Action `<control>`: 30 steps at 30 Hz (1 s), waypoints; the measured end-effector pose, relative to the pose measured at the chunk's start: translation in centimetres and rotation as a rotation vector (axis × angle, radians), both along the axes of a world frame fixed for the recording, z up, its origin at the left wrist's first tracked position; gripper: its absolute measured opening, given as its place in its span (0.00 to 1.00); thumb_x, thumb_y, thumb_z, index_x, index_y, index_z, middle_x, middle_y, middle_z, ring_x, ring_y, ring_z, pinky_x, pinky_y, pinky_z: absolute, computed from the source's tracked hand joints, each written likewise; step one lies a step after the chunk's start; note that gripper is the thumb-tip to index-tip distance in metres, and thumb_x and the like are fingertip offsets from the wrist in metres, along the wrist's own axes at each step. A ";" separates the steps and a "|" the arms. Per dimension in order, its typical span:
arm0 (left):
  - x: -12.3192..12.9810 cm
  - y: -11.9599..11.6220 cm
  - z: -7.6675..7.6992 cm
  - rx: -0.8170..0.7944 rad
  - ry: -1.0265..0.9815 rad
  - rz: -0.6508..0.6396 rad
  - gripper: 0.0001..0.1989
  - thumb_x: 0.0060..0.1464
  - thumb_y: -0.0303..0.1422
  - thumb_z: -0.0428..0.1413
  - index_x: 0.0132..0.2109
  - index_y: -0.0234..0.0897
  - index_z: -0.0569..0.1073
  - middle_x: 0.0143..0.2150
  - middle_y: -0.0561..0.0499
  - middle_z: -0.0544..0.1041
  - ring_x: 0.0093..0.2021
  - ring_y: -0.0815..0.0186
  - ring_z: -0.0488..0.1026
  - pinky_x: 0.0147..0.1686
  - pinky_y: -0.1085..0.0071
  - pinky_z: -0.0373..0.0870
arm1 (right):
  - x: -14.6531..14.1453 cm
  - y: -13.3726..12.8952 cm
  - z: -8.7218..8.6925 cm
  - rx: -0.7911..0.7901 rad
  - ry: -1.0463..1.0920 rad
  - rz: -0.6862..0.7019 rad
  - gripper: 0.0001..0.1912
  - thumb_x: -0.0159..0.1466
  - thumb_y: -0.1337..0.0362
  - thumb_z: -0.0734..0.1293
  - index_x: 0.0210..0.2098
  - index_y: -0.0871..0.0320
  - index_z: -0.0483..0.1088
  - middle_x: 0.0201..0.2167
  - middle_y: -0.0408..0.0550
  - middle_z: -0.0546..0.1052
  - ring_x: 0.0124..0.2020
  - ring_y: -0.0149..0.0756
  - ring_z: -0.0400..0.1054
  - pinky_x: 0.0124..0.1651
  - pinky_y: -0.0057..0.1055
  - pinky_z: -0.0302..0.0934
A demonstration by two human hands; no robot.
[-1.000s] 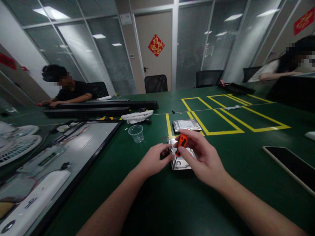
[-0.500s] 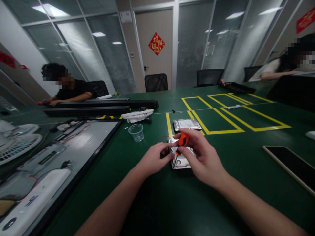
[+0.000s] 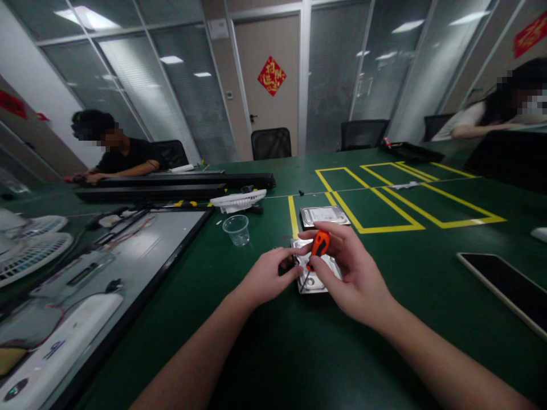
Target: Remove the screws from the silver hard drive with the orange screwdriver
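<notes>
Red sign [image 3: 272, 76] on door [image 3: 280, 117]: gold 招财进宝. Label [image 3: 322, 214] on far hard drive [image 3: 341, 218]: too small to read.

On the green table [image 3: 273, 353], around the near hard drive [image 3: 319, 283]: another drive [image 3: 325, 215] at 12 o'clock, clear cup [image 3: 237, 231] at 10, phone [image 3: 508, 287] at 3.

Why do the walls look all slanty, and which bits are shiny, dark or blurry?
In the head view, walls lean at the sides, probably from a wide lens; the near drive and the glass catch light; the near table is dim; the screwdriver is small but its orange shows; squares blur part of the person at left.
</notes>
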State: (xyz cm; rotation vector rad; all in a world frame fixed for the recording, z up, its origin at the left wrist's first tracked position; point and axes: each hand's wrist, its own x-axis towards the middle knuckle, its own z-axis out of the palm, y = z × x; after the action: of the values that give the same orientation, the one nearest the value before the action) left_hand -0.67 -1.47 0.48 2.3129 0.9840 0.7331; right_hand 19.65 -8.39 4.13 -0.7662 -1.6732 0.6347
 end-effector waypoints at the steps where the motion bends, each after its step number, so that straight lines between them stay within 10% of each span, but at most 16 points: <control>1: 0.0 0.0 0.0 0.002 -0.002 -0.005 0.14 0.68 0.36 0.61 0.58 0.40 0.79 0.45 0.48 0.80 0.42 0.60 0.75 0.44 0.66 0.70 | 0.0 0.0 0.0 0.007 0.003 0.001 0.28 0.71 0.68 0.69 0.68 0.46 0.61 0.60 0.53 0.76 0.57 0.43 0.77 0.61 0.44 0.74; 21: -0.2 0.3 -0.4 0.015 0.019 0.027 0.18 0.67 0.40 0.61 0.60 0.39 0.78 0.47 0.46 0.80 0.43 0.58 0.75 0.46 0.63 0.71 | 0.4 0.3 0.1 0.103 -0.133 -0.171 0.25 0.69 0.63 0.74 0.63 0.43 0.71 0.57 0.50 0.77 0.53 0.45 0.77 0.55 0.43 0.75; 30: 0.0 0.1 -0.1 0.001 0.000 -0.003 0.13 0.67 0.36 0.61 0.56 0.40 0.80 0.45 0.48 0.80 0.43 0.60 0.75 0.45 0.65 0.70 | 0.1 0.0 0.1 0.036 -0.038 -0.019 0.29 0.72 0.67 0.69 0.69 0.42 0.63 0.59 0.49 0.77 0.57 0.42 0.77 0.61 0.44 0.73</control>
State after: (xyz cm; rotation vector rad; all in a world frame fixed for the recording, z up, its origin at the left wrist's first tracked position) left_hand -0.72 -1.33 0.41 2.3149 0.9794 0.7326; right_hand 19.79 -8.34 4.20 -0.7721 -1.7059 0.5789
